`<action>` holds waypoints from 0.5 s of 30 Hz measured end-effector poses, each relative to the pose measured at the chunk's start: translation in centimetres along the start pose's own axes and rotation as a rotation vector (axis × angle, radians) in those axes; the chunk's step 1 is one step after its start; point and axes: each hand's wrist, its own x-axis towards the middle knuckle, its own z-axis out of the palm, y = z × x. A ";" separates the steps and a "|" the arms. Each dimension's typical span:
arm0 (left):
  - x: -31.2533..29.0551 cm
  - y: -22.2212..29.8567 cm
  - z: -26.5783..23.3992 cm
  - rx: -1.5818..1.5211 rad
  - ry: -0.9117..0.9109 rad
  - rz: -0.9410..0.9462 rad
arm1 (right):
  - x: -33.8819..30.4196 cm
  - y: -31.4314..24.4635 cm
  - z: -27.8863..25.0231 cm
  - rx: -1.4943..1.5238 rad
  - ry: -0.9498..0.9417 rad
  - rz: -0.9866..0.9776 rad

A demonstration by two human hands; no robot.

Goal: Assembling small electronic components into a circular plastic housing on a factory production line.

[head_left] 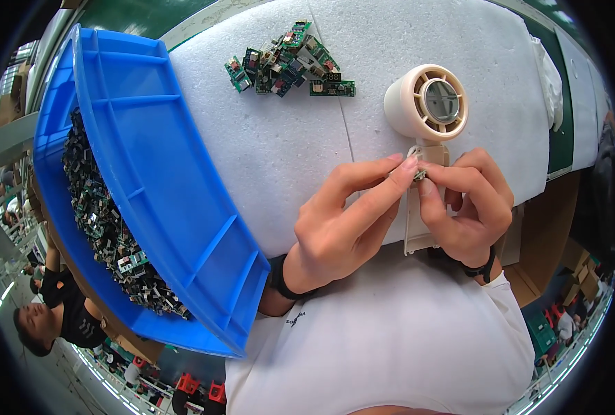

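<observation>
A cream handheld fan lies on the white foam sheet in front of me, its round head [402, 107] away from me and its grille facing up. Its handle shell [416, 225] runs toward my body, looking like an open trough. Over the upper part of that shell, my left hand [349, 218] and my right hand [470, 200] meet fingertip to fingertip. Between them they pinch a small circuit board [419, 176], mostly covered by fingers. Whether the board touches the shell, I cannot tell.
A loose pile of small green circuit boards [290, 62] lies on the foam sheet [259, 152] at the far side. To my left a tilted blue bin [162, 138] holds a mass of similar boards [100, 207]. A cardboard box [546, 235] stands at right. Another person [65, 311] is in the left background.
</observation>
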 end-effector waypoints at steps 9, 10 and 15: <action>-0.4 0.2 0.1 0.169 -0.005 0.156 | 0.0 -0.2 0.6 0.049 0.068 -0.030; -0.4 0.2 0.2 0.189 0.004 0.177 | -0.1 -0.2 0.6 0.043 0.069 -0.049; -0.5 0.5 0.3 0.248 0.029 0.220 | -0.3 -0.5 0.9 0.032 0.068 -0.073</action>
